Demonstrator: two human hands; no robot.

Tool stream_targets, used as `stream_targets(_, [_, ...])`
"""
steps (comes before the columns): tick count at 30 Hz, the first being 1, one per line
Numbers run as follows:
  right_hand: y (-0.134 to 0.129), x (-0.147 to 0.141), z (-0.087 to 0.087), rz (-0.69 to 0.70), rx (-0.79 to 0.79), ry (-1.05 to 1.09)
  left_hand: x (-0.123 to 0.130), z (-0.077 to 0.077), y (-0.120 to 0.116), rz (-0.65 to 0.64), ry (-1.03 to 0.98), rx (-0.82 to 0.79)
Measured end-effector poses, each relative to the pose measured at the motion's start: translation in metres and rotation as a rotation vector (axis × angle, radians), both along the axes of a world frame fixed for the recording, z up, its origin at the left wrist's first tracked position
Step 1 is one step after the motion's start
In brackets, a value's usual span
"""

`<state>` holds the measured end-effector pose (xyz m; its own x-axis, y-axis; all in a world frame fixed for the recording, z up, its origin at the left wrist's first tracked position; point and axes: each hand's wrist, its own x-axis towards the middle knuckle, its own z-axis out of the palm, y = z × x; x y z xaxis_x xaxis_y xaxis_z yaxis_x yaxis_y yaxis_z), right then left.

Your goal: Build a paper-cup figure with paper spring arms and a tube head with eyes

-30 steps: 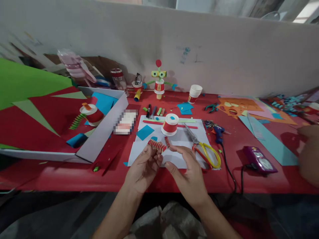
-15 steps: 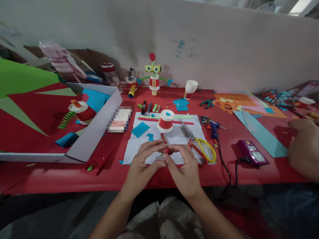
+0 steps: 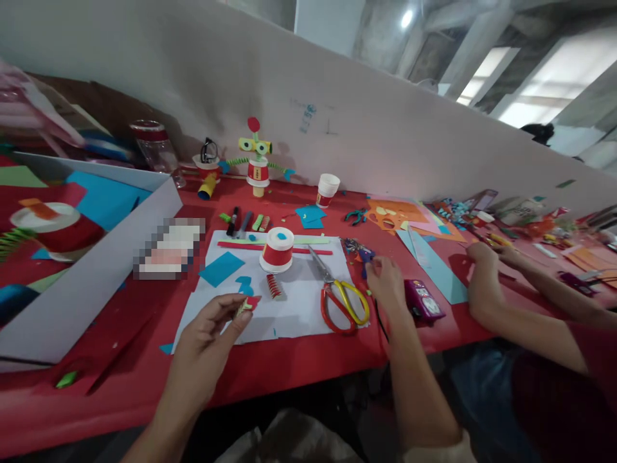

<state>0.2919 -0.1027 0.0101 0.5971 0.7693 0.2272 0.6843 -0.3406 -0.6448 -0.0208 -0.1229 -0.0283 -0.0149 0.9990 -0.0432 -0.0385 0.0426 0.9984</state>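
Note:
My left hand (image 3: 207, 341) is closed, pinching a small folded paper spring (image 3: 245, 308) with a red end between thumb and fingertips, above the white paper. My right hand (image 3: 385, 283) has its fingers curled at the handle of a blue hot glue gun (image 3: 366, 254), which lies right of the paper; the hand partly hides the handle. Between my hands, a red-and-white paper cup (image 3: 278, 251) stands upside down with a blue scrap on top. Another folded paper spring (image 3: 274, 287) lies in front of it. Scissors (image 3: 332, 289) with red and yellow handles lie partly open.
A cup figure (image 3: 258, 170) with spring arms stands at the back, near a white cup (image 3: 328, 190). The open box (image 3: 139, 257) is at left. A purple device (image 3: 424, 301) with a dial lies right of my right hand. A co-worker's arms (image 3: 520, 321) rest farther right.
My hands have parted: the left keeps the paper spring and the right has moved right to the glue gun. The view has turned to the right, showing more of the co-worker.

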Motion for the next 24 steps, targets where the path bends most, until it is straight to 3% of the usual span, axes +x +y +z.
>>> stream_targets(3, [0.022, 0.027, -0.002, -0.049, -0.102, 0.115, 0.004, 0.004, 0.0, 0.025, -0.07, -0.01])
stream_targets(8, [0.042, 0.031, -0.007, -0.086, -0.203, 0.391, 0.007, 0.003, 0.001, 0.062, -0.23, -0.049])
stream_targets(11, [0.034, 0.026, -0.002, -0.107, -0.174, 0.569, 0.003, 0.004, 0.002, 0.085, -0.285, -0.076])
stream_targets(14, [0.01, 0.01, 0.009, -0.085, -0.056, 0.683, 0.0, 0.008, 0.002, 0.094, -0.281, -0.071])
stream_targets(16, [-0.012, -0.009, 0.017, -0.007, 0.032, 0.752, 0.0, 0.009, 0.002, 0.087, -0.258, -0.045])
stream_targets(19, [-0.043, -0.046, 0.021, 0.25, 0.124, 0.976, 0.001, 0.006, 0.002, 0.095, -0.19, 0.032])
stream_targets(21, [-0.058, -0.07, 0.017, 0.42, 0.085, 1.044, 0.002, 0.003, 0.002, 0.105, -0.127, 0.084])
stream_targets(24, [-0.073, -0.096, 0.007, 0.557, 0.044, 1.031, 0.001, -0.001, 0.001, 0.113, -0.05, 0.129])
